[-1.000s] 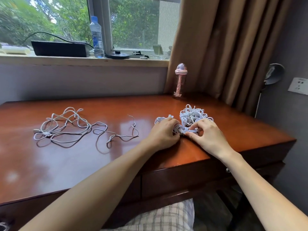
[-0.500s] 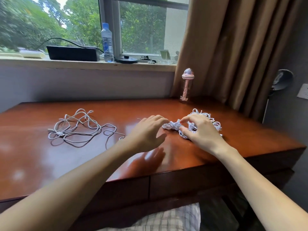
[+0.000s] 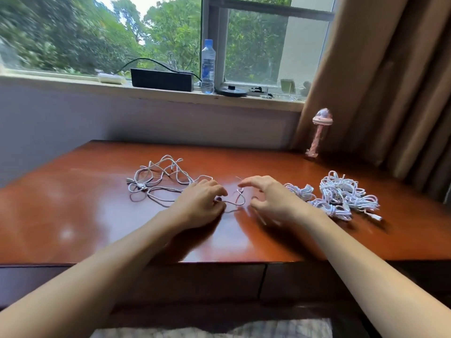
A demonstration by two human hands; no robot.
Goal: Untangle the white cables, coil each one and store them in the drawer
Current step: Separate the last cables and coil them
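Both hands have left the coiled bundles, which lie near the table's right edge. The left hand now rests curled over the loose tangle at mid-table; whether its grip pinches the strand is unclear. The right hand hovers open, holding nothing. The glossy brown table stands below a windowsill with a bottle; a curtain hangs right.

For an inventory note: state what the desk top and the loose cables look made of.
Desk top: wood or wood veneer by its look, glossy varnish; it mirrors window light.
Loose cables: white, smooth plastic-like jacket, flexible; they lie in limp loops. Exact material unclear.
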